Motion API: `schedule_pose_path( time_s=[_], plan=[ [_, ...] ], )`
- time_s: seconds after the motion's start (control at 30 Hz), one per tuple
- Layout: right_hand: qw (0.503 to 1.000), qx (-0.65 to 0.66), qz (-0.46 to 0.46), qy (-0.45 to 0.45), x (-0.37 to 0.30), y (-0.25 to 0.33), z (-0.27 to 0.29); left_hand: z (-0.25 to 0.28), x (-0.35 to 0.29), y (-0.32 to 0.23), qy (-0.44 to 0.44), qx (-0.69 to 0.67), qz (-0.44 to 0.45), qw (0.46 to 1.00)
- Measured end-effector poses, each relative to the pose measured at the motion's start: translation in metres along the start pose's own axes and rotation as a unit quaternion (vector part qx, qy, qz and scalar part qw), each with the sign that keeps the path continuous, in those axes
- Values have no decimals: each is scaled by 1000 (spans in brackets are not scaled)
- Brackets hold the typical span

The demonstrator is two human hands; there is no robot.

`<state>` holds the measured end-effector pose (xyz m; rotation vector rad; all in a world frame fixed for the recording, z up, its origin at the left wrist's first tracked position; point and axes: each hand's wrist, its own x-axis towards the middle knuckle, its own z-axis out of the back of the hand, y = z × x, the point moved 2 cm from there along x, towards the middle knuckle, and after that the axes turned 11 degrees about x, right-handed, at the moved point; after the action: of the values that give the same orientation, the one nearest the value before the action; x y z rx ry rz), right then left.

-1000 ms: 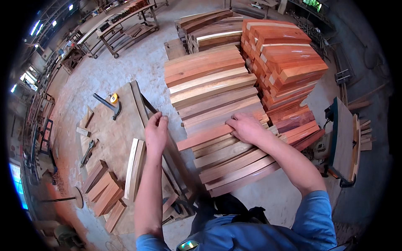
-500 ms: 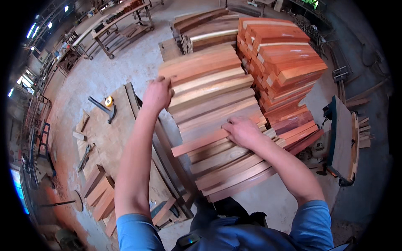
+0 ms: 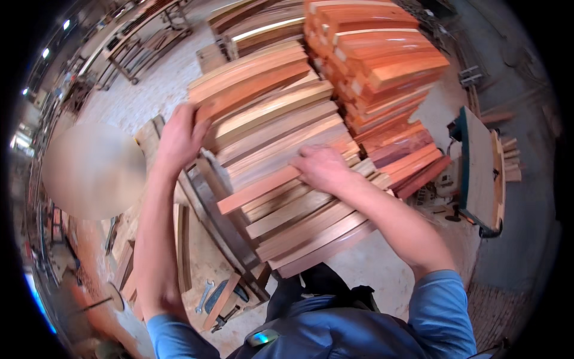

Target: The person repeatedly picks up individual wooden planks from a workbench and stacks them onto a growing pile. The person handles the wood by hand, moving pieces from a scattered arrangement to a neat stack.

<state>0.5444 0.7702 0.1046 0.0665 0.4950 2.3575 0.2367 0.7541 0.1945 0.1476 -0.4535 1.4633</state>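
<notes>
A stack of planed wooden boards (image 3: 281, 116) lies before me in side-by-side rows, in pale, brown and reddish tones. My left hand (image 3: 181, 136) is closed round the near-left end of a reddish-brown board (image 3: 260, 90) in the far part of the stack. That board sits askew, with a gap showing beside it. Closer to me, my right hand (image 3: 323, 169) has its fingers curled over a pinkish-red wooden strip (image 3: 257, 190), whose left end sticks out past its neighbours. The right fingertips are partly hidden against the wood.
A tall pile of orange-red wood blocks (image 3: 382, 48) rises behind the stack on the right. On the left, a workbench (image 3: 203, 251) holds a wrench (image 3: 204, 296) and loose wood pieces; a round blur covers part of it. A tilted board-topped machine (image 3: 478, 170) stands at right.
The view has shifted, so the stack appears further left and higher. My left hand has taken the reddish-brown board's end and turned it out of line. My right hand stays on the strip.
</notes>
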Motion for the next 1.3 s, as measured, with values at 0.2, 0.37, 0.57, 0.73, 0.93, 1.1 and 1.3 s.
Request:
schedule_pose_path(
  time_s=[0.2, 0.37, 0.57, 0.73, 0.93, 1.1, 1.3],
  plan=[
    [993, 37, 62, -90, -22, 6, 13, -2, -103, -13, 15, -84, 49, 995],
    [972, 175, 98, -123, -77, 35, 47, -34, -150, -25, 54, -120, 61, 989],
    [973, 170, 11, -153, -90, -4, 54, -42, -135, -39, 32, -133, 29, 990],
    [979, 118, 51, -161, -60, -7, 57, -36, -140, -45, 16, -100, -6, 995],
    [993, -63, 53, -88, -24, 8, 28, -65, -156, -47, 18, -27, 1, 999],
    [995, -47, 59, -67, -25, -8, 38, -70, -162, -60, -67, -126, 63, 988],
    [992, 54, 112, -13, -22, -26, 16, -72, -185, -67, -26, -195, 186, 963]
  ],
)
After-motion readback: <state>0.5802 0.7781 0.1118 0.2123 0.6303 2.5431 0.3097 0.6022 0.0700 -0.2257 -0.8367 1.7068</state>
